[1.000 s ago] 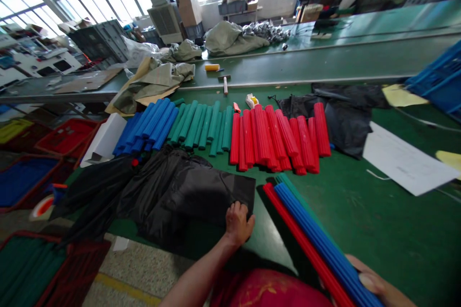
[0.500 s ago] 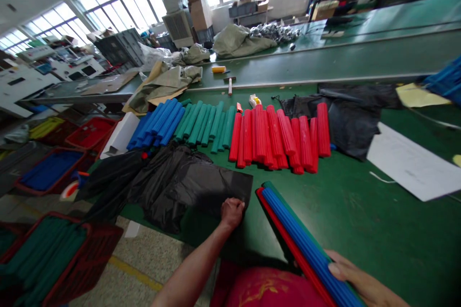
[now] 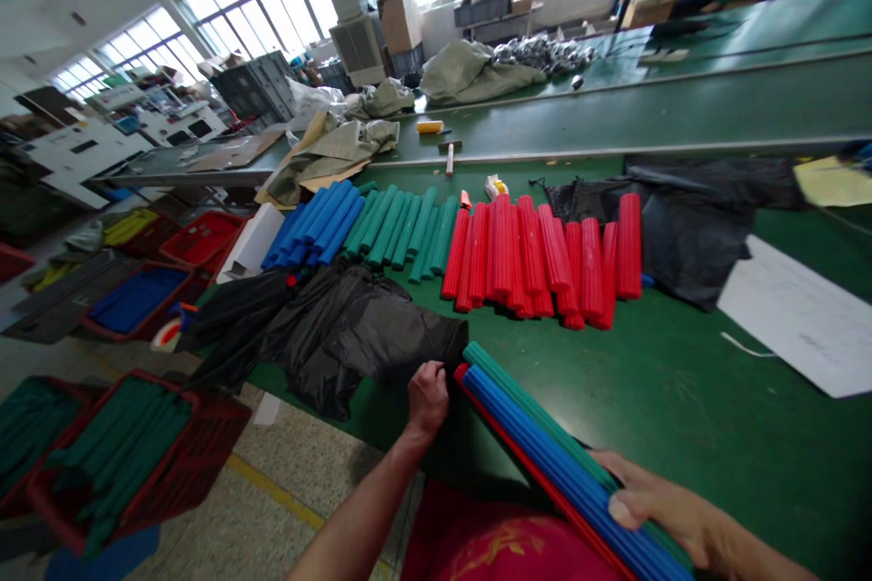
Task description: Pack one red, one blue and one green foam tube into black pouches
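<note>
My right hand (image 3: 647,499) is wrapped round a bundle of long ribbed tubes: a green tube (image 3: 524,397), a blue tube (image 3: 545,445) and a red tube (image 3: 505,432). They slant from my body toward the middle of the bench, side by side. My left hand (image 3: 429,398) is closed in a pinch at the near corner of a black fabric bag (image 3: 388,327), which lies crumpled on the bench. The far ends of the tubes are close to that end of the bag; whether they touch it I cannot tell.
On the green bench (image 3: 681,408) lie rows of blue tubes (image 3: 320,222), green tubes (image 3: 401,227) and red tubes (image 3: 538,259). A white sheet (image 3: 804,318) and another black bag (image 3: 688,236) lie right. Red crates (image 3: 211,436) stand on the floor at left.
The far ends of the tubes have moved left, closer to the bag's end. My left hand has raised the bag's edge slightly. The whole view has shifted a little.
</note>
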A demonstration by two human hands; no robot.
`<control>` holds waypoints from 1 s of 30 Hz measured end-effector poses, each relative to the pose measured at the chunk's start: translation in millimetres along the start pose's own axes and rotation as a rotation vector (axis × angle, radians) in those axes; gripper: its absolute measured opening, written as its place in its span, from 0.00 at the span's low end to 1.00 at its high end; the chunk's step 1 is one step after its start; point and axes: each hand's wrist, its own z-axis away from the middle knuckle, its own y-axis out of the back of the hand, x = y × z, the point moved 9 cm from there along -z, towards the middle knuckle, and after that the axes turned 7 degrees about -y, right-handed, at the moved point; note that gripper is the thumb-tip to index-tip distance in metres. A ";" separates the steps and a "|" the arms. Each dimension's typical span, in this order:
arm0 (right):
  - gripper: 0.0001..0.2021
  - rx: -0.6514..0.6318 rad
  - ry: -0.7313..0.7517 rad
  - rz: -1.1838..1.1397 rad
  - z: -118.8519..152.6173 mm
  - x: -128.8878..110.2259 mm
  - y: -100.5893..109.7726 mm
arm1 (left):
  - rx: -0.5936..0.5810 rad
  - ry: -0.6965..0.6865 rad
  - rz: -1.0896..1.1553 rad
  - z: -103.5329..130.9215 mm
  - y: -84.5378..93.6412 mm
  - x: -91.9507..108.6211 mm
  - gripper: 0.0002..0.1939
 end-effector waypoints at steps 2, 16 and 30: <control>0.26 0.002 -0.033 0.026 -2.2 -0.5 -1.8 | 0.058 0.012 -0.001 -0.8 15.1 0.1 0.13; 0.32 -0.035 -0.019 0.081 -10.6 -7.5 4.4 | 0.129 -0.600 -0.018 -9.8 59.3 78.2 0.11; 0.29 -0.018 0.036 0.024 -21.1 -16.3 7.9 | 0.108 -0.824 -0.010 -10.6 57.1 143.3 0.12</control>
